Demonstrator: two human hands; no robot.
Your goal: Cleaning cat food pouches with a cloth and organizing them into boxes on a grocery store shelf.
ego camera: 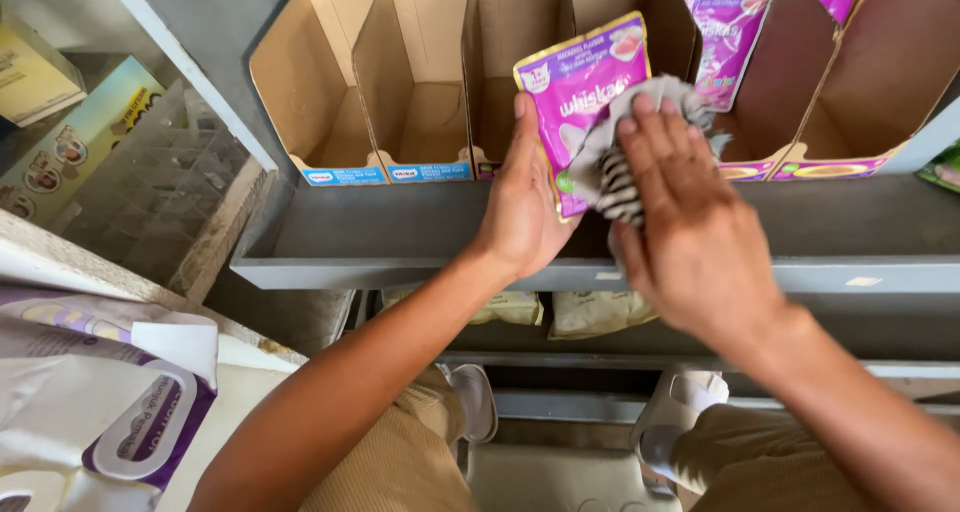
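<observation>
Over the grey metal shelf's [400, 234] front edge, the left hand [522, 207] grips a purple pouch [580, 97] while the right hand [690, 232] presses a striped cloth [620, 177] flat against it, before open cardboard boxes [400, 92].

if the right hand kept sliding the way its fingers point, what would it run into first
The right hand presses a striped cloth on a purple pouch; its fingers point up-left. Past the pouch it would probably meet the open cardboard display box, though depth is unclear.
</observation>
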